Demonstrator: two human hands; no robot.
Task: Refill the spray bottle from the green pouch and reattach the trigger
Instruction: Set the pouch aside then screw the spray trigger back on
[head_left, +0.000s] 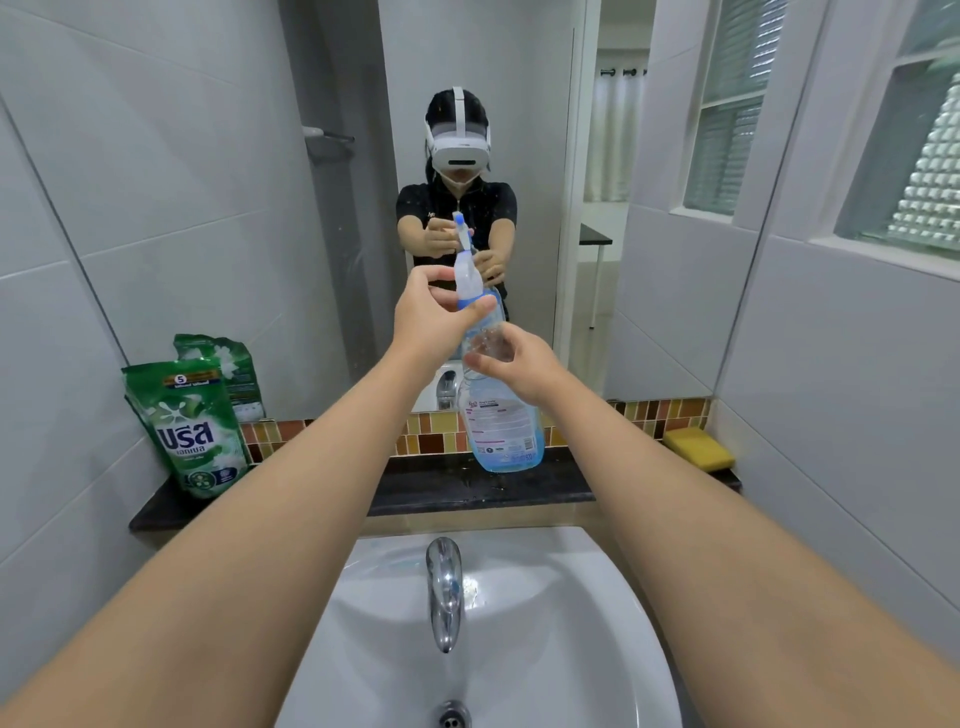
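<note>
Single view: head-worn wide-angle camera, facing forward and slightly down toward the wall mirror (467, 104). Near field: both forearms reaching out from the lower corners, white sink (519, 649) directly below, dark ledge (415, 493) beyond it. Straight lines bow at the edges (lens distortion). The mirror returns the wearer's front; no second view shares the scene.
</note>
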